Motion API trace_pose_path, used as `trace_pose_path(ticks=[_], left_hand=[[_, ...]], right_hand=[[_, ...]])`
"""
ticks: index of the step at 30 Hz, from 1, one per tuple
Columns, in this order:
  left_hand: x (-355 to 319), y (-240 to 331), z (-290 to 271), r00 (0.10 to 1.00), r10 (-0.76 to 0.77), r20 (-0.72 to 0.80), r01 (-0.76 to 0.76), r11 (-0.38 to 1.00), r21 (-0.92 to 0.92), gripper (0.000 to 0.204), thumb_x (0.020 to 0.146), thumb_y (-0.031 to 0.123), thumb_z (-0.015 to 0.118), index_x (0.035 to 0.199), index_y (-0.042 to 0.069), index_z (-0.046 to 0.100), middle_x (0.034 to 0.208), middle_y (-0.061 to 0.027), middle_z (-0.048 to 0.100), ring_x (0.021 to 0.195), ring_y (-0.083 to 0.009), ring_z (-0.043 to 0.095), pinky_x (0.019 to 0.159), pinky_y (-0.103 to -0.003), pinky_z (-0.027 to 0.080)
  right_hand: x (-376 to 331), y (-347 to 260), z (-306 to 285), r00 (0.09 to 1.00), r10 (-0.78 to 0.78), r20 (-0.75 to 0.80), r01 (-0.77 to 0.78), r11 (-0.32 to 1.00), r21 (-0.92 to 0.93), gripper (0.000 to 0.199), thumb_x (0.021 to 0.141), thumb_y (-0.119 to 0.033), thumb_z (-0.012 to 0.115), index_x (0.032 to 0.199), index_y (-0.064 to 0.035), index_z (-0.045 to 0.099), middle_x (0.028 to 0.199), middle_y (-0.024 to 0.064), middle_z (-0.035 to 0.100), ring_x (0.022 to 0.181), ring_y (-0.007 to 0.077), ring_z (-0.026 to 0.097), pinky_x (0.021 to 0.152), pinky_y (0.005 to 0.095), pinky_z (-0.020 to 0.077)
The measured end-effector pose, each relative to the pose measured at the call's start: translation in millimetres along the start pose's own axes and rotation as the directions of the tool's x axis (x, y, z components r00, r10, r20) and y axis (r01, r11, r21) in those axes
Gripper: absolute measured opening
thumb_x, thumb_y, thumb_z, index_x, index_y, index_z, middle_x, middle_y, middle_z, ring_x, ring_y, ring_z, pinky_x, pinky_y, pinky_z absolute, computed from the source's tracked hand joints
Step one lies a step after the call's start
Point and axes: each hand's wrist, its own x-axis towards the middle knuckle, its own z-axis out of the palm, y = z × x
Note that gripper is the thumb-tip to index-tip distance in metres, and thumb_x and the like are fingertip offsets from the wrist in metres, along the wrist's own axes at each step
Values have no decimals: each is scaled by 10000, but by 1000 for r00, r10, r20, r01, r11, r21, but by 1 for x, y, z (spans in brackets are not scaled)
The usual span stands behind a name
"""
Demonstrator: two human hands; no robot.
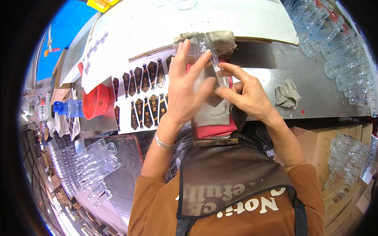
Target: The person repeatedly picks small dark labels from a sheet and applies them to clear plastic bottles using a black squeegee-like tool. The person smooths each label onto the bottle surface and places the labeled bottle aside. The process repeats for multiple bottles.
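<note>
A clear glass bottle (224, 109) lies in front of me on a padded wooden rest, its narrower end pointing away. A dark label (214, 99) shows on its upper side. Above the bottle's left side, my left hand (182, 88) is spread with its fingers apart, slightly blurred, holding nothing. My right hand (252, 94) curls its thumb and forefinger against the bottle's right side. A red cloth (216, 131) lies beneath the bottle's near end. Under the far end is a rolled grey cloth (224, 41). Left of the hands lies a white sheet of dark tie-shaped labels (138, 78).
A red bowl (95, 103) and a blue-capped plastic bottle (71, 108) are at the left. On the metal table (311, 96) rests a crumpled grey rag (287, 94). Glass bottles (344, 59) crowd the right; more glassware (98, 161) stands lower left. Cardboard boxes (315, 147) are lower right.
</note>
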Motion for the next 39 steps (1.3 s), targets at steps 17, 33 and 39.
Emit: trace_pose_path(ticks=[17,33,39], left_hand=[[-42,18,4,865,-437,245,452,472,-757,630,957,7,618,1506,-67,318,1487,-239,441,1381,-301,449,1116,-395,408],[-40,19,11,852,-473,224,460,472,-752,691,915,-4,676,1503,-63,316,1460,-257,459,1361,-314,470,1102,-398,433],[-39,23,10,850,-482,213,456,469,-757,698,911,2,683,1501,-65,317,1456,-266,462,1362,-324,469,1098,-399,437]], right_hand=[[-18,18,4,998,45,34,-52,973,223,548,951,-175,678,1407,50,472,1235,151,627,697,57,592,663,213,498],[-14,23,8,997,-47,-58,56,985,161,538,888,-285,721,1280,56,583,1070,145,719,740,126,656,716,279,525],[-14,24,7,999,-27,-38,34,982,188,537,890,-277,721,1286,57,579,1063,129,717,748,114,659,723,270,523]])
